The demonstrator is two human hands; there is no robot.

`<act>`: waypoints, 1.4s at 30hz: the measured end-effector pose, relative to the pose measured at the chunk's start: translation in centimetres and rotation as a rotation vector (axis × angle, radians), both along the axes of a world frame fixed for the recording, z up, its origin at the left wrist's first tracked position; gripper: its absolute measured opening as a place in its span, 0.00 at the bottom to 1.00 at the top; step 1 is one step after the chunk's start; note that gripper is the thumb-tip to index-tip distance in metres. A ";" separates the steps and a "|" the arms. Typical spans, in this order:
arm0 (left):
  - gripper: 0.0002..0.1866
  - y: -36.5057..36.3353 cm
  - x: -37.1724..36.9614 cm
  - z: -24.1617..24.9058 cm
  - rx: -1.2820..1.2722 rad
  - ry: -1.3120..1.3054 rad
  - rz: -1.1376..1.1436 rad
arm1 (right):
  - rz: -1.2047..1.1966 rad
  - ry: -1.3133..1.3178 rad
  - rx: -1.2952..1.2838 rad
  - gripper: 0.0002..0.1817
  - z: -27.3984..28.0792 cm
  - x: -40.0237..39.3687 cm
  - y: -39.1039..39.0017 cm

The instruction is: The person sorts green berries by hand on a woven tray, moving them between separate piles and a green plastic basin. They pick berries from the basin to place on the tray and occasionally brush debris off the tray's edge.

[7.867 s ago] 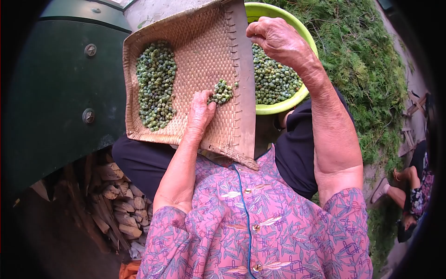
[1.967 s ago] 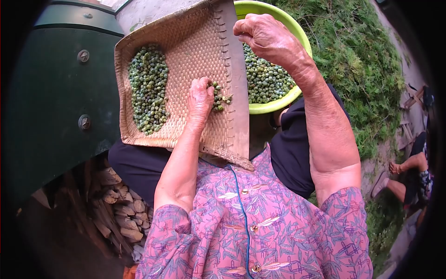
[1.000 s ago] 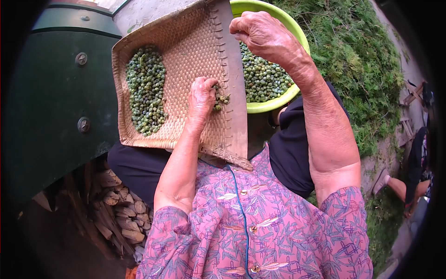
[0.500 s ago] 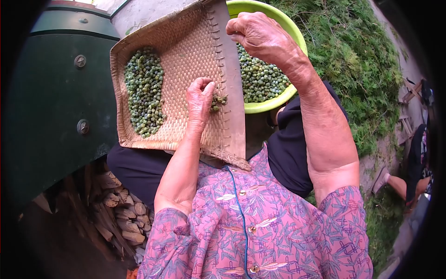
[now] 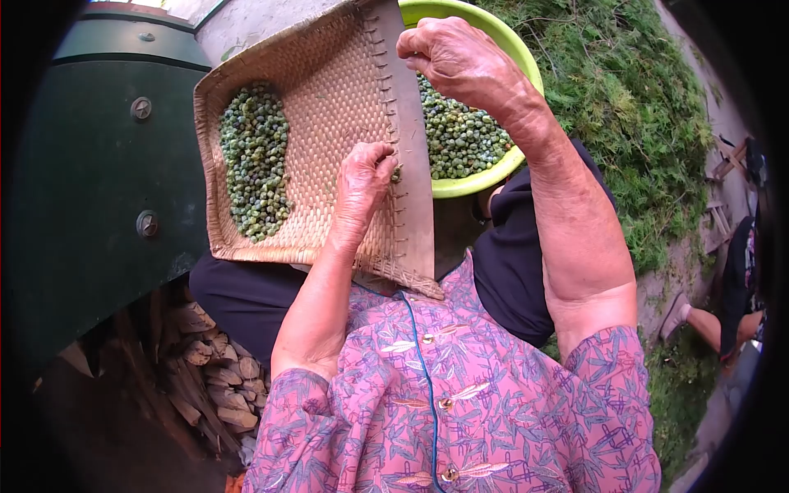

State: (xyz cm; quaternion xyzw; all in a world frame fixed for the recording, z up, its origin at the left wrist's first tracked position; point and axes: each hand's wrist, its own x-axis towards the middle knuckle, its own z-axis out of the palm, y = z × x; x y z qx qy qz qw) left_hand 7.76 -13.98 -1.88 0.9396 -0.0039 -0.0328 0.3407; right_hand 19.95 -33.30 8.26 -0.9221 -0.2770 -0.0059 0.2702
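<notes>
A woven winnowing basket with a flat board stitched along its right side rests tilted over my lap. At its left end lies a heap of small round green fruits or cones. My left hand is closed near the stitched seam, its fingertips over a small greenish clump that they mostly hide. My right hand is closed at the board's upper right edge, above a lime-green basin holding more of the same green pieces. What its fingers pinch is hidden.
A dark green panel with round metal studs stands on the left, with split firewood below it. Cut evergreen branches cover the ground at right. Another person's leg shows at the far right.
My left hand has moved slightly right and now covers most of the greenish clump by the seam. My right hand has barely shifted.
</notes>
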 end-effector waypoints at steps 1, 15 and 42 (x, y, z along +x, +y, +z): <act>0.08 0.1 -0.5 -0.2 0.162 -0.059 -0.059 | 0.001 0.001 0.028 0.08 0.0 0.0 0.1; 0.14 1.5 -0.3 1.2 -0.989 0.385 0.477 | -0.013 0.021 0.010 0.08 0.0 0.1 0.3; 0.11 1.9 -1.5 -1.3 0.047 0.021 -0.028 | 0.004 0.003 0.030 0.08 0.0 0.0 0.3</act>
